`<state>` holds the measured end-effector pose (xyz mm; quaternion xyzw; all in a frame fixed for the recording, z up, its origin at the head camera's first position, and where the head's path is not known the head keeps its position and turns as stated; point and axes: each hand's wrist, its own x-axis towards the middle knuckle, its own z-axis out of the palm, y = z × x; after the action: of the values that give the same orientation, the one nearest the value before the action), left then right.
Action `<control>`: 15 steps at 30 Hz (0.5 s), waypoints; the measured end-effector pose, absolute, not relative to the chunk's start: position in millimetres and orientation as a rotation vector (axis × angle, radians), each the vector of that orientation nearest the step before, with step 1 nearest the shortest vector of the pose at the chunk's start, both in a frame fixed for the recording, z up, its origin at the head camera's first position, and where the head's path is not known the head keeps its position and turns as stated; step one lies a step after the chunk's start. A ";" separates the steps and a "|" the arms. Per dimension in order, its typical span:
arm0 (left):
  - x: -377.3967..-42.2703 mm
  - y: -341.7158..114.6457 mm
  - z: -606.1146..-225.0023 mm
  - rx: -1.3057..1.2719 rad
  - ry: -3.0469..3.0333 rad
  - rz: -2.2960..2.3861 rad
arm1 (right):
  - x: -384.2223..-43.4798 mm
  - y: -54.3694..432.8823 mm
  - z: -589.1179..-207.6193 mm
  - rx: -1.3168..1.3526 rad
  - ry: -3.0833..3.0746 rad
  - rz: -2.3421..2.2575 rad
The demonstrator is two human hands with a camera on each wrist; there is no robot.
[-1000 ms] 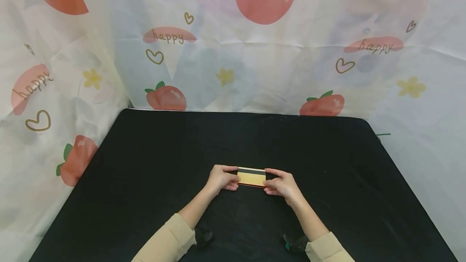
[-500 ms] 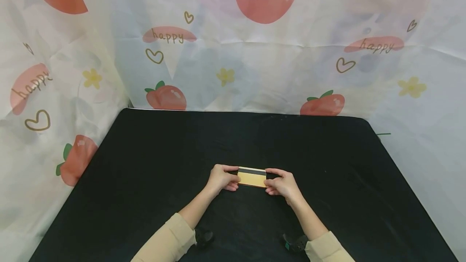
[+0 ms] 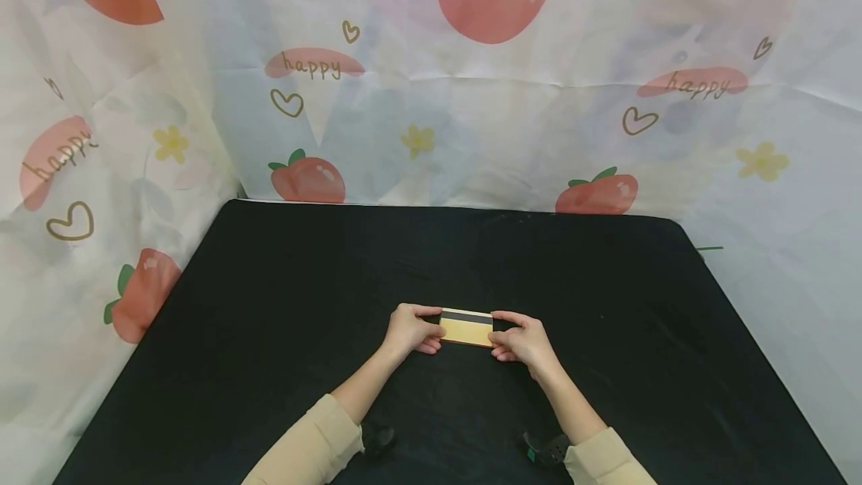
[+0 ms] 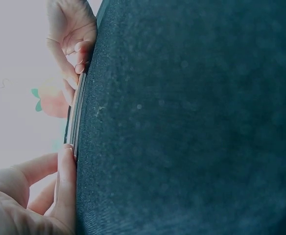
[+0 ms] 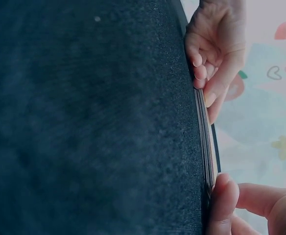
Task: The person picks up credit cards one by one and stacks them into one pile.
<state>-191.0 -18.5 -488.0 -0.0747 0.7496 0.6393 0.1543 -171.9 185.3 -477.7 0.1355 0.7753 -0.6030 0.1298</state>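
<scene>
A yellow bank card with a dark stripe [image 3: 467, 328] lies face up on top of a thin stack of cards, whose layered edges [image 4: 75, 117] show in the left wrist view. My left hand [image 3: 408, 329] grips the stack's left end, thumb on the near side and index finger along the far corner. At the opposite end my right hand [image 3: 525, 340] pinches it the same way. Seen from the right wrist, the card edges [image 5: 204, 139] stand in line, low over the black cloth. The cards beneath the top one are mostly hidden.
A black-covered table [image 3: 323, 268] spreads around both hands. Behind it and along the sides hangs a pale curtain [image 3: 498, 126] printed with fruit, hearts and "happy". Dark wrist-worn devices [image 3: 548, 451] sit near the beige sleeves [image 3: 313, 436].
A reddish strip along the stack's near edge has narrowed, and the top card has shifted very slightly right. Both hands keep their grip and stay almost in place.
</scene>
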 end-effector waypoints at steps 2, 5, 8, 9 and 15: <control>-191.4 -18.1 -489.0 -0.210 2.151 1.838 | -171.8 185.3 -477.3 0.393 2.255 -1.752; -191.8 -18.3 -489.7 -0.213 2.155 1.838 | -171.7 185.0 -477.3 0.393 2.253 -1.753; -191.7 -18.6 -489.1 -0.221 2.156 1.834 | -171.7 184.5 -477.5 0.391 2.256 -1.749; -191.6 -18.6 -488.7 -0.225 2.154 1.832 | -171.7 184.4 -477.6 0.392 2.256 -1.749; -190.6 -18.9 -487.4 -0.240 2.148 1.827 | -171.8 184.4 -478.2 0.384 2.259 -1.748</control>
<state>-190.6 -18.9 -487.4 -0.0836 0.7498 0.6377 0.1552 -171.8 184.4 -478.2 0.1322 0.7771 -0.6015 0.1293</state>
